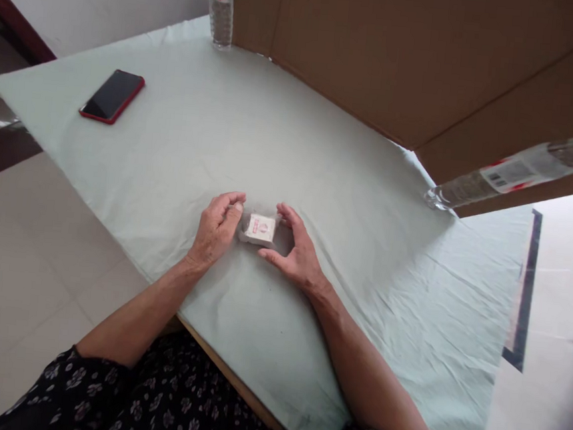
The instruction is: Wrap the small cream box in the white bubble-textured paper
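head: white packet (261, 227) in wrapper (244, 235)

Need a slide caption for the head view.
Left hand and right hand flank a clear-wrapped small white block with red print on pale green cloth.

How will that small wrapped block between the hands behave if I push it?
The wrapped block looks low and square-edged, so it should slide rather than roll or tip. Its translucent wrapping may make it somewhat slippery to hold. The wrinkled cloth underneath could drag slightly.
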Motion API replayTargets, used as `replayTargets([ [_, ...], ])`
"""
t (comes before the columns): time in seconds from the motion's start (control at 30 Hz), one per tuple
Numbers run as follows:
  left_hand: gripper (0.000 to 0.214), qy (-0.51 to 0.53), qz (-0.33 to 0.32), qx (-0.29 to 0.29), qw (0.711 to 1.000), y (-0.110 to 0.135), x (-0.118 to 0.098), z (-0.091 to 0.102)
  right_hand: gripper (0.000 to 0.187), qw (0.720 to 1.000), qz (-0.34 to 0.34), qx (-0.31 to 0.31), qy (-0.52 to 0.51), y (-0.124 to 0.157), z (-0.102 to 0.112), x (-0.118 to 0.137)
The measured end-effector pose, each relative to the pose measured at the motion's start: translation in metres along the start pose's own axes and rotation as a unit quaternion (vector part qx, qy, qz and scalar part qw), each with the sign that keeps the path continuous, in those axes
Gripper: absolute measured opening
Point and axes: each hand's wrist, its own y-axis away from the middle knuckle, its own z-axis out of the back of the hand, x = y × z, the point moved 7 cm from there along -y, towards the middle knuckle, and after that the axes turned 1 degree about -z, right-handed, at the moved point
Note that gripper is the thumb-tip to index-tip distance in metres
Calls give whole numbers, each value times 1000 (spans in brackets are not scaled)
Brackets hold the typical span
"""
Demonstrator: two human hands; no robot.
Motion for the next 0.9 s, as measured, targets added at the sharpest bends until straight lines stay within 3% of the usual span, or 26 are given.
replayTargets([
  [0.07,38,-3,-6,13,1000,1,0,-2,87,998,-20,-27,-44,3,5,-3],
  [0.17,41,-51,-39,34,997,-1,3,-7,61,989,-58,-110,-85,5,17,-14],
  [0.27,45,-157,-69,28,985,-4,8,-6,48,982,-95,-165,-6,6,28,-31],
  [0.47,53,-381,-85,64,918,12,17,9,49,963,-67,-58,253,15,29,-39],
  [0.63,63,-466,-76,69,879,43,30,57,55,945,-79,-35,316,40,31,-31],
  [0.77,66,-485,-45,19,873,68,42,101,54,934,-71,-29,349,62,25,-18],
  [0.9,71,-489,-16,-5,872,88,48,125,53,932,-55,-33,355,79,19,-8],
])
